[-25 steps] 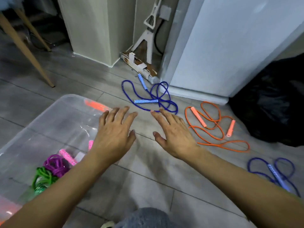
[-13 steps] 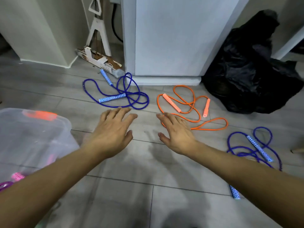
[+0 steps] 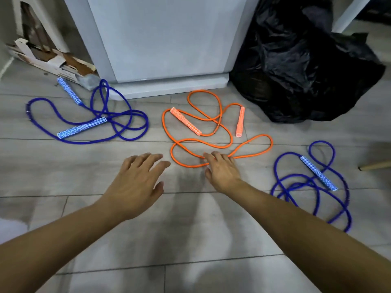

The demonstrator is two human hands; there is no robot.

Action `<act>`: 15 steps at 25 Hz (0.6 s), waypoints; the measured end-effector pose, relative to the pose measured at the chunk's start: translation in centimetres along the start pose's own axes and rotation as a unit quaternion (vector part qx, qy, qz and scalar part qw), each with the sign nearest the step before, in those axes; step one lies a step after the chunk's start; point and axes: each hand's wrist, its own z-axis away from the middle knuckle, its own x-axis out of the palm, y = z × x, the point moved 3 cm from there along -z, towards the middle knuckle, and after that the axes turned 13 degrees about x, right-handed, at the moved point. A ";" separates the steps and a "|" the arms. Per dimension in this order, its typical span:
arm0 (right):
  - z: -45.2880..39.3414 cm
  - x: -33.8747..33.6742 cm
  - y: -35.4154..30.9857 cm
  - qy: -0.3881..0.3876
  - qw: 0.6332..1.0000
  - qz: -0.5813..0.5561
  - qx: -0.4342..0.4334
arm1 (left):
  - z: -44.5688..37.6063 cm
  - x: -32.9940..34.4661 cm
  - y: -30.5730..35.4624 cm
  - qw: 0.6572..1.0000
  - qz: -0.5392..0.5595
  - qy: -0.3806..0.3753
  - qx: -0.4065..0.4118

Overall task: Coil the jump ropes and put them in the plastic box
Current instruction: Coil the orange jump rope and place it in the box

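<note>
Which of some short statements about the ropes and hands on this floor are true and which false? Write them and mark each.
1. Three jump ropes lie on the floor: true.
2. The orange rope lies between two blue ropes: true.
3. The left hand grips an orange handle: false, it is open and holds nothing.
4. The right hand reaches the orange rope's nearest loop: true.
5. The black bag lies left of the cabinet: false, right.

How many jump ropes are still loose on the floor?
3: a blue jump rope at left, an orange jump rope in the middle by the right hand, another blue rope at right.
</note>
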 end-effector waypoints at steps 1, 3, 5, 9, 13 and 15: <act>-1.1 0.8 0.9 -0.006 1.000 0.012 0.012 | -0.7 0.7 -0.1 1.000 0.002 -0.008 0.004; -2.7 2.6 2.2 -0.022 0.999 0.036 0.034 | -1.8 2.2 -0.4 1.000 0.009 -0.023 0.006; -2.7 4.3 2.2 -0.004 0.999 0.029 0.042 | -2.3 3.7 -0.6 0.999 0.021 -0.039 0.008; 1.8 7.1 -2.1 0.020 0.995 -0.086 -0.044 | -2.0 6.8 -0.2 0.996 0.048 -0.069 0.015; 9.3 9.2 -8.2 -0.124 0.968 -0.171 -0.139 | -0.3 10.1 0.2 0.991 0.065 -0.114 0.021; 11.7 9.0 -9.3 -0.191 0.945 -0.208 -0.166 | 1.5 11.9 0.4 0.986 0.063 -0.145 0.050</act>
